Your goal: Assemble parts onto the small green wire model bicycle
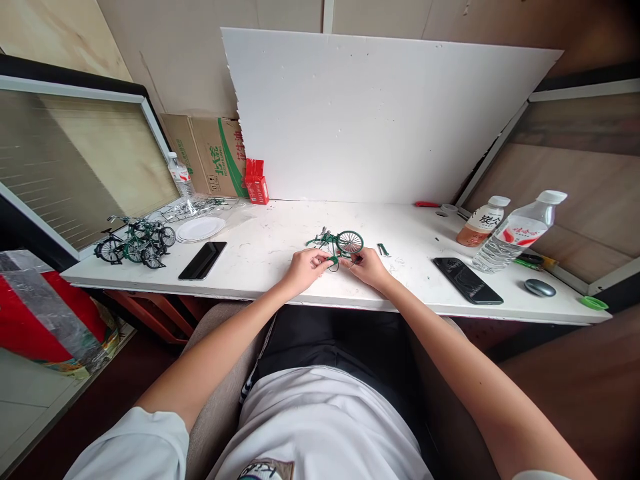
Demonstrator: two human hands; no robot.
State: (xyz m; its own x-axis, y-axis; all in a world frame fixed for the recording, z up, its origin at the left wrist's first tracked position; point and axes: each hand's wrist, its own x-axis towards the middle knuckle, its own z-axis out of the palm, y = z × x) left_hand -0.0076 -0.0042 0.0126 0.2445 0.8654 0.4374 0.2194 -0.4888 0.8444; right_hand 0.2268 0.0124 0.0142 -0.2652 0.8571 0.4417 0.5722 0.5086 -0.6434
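Observation:
Near the front middle of the white table, a small green model bicycle [350, 243] lies between and just beyond my hands, its spoked wheel toward the right. My left hand [306, 268] is closed, fingertips pinching a small green part [333, 260]. Close on its right, my right hand [369, 268] is also closed, its fingertips at the bicycle's near side beside that part; what exactly they grip is too small to make out. A small green piece [383, 250] lies on the table to the right of the bicycle.
Several assembled model bicycles [135, 241], a white plate [201, 229] and a phone [203, 261] are at the left. On the right are another phone [467, 281], two bottles [520, 230] and a mouse [540, 287]. A white board [380, 120] stands behind.

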